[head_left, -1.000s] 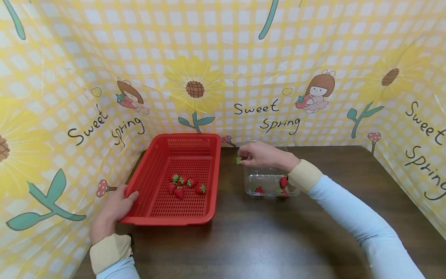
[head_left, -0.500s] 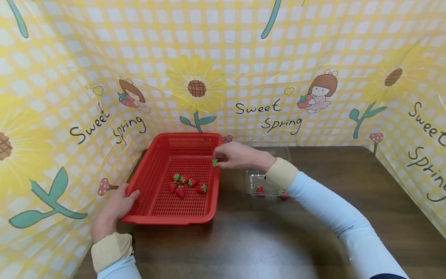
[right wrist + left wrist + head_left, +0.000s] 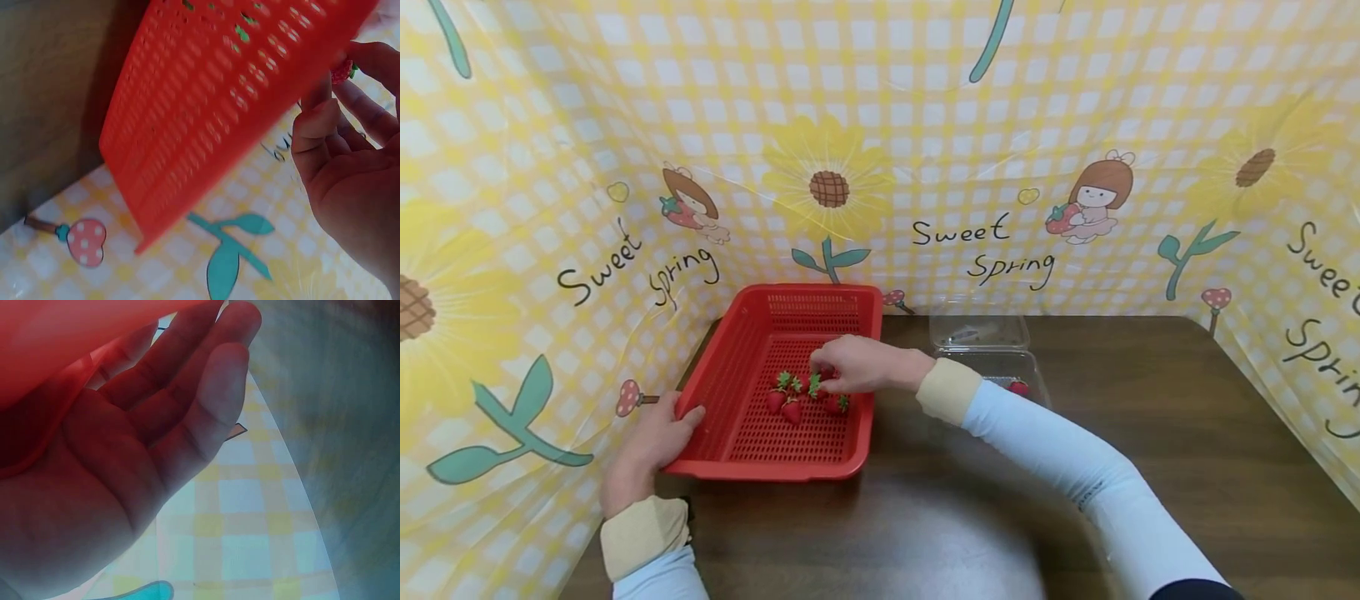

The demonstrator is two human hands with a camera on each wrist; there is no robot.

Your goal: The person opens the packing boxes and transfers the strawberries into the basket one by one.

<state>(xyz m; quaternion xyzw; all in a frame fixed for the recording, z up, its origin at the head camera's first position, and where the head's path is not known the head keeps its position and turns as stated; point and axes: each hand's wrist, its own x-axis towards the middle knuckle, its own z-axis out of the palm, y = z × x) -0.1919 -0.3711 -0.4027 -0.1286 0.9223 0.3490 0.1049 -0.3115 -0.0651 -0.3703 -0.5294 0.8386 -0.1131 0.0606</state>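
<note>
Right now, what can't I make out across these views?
Head view: part of the clear container and how many strawberries it holds, behind the right sleeve.
Right wrist view: contents of the red basket, mostly behind its slotted wall.
Left wrist view: the basket, cut off top and left.

The red basket [image 3: 775, 472] opens upward; the right hand [image 3: 865, 365] occupies its right half, and raised walls bar low sideways passage. The right sleeve [image 3: 1037, 442] obstructs the clear container's [image 3: 992, 353] near side. Free tabletop [image 3: 1150, 408] lies rightward, bounded behind by patterned cloth [image 3: 895, 100].
</note>
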